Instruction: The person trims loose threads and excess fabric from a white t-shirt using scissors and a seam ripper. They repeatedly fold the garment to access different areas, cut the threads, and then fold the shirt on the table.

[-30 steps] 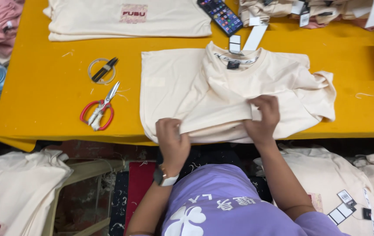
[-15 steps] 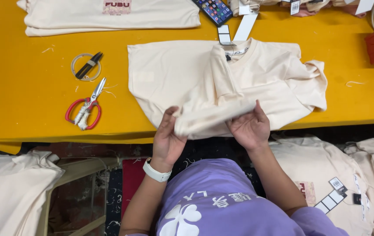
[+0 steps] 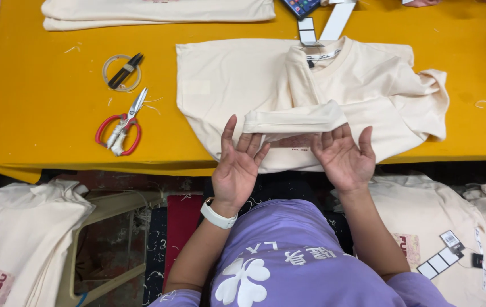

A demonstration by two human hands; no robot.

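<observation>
A cream T-shirt (image 3: 231,85) lies on the yellow table (image 3: 44,131), its bottom hem folded up into a rolled band (image 3: 294,120) across the middle. My left hand (image 3: 238,162) is palm up with fingers spread, its fingertips under the band's left end. Palm up too, my right hand (image 3: 343,156) has its fingertips under the band's right end. Neither hand is closed on the cloth. A white paper tag (image 3: 307,32) lies at the shirt's collar.
Red-handled scissors (image 3: 122,123) and a clear tape ring with black snips (image 3: 122,71) lie left of the shirt. A folded cream shirt stack (image 3: 157,12) sits at the table's far edge. More cream shirts hang at lower left (image 3: 21,239) and lower right (image 3: 453,227).
My hands let go of the pinched hem and turned palm up, lifting the folded band farther up the shirt. The view shifted, so the table sits lower in frame.
</observation>
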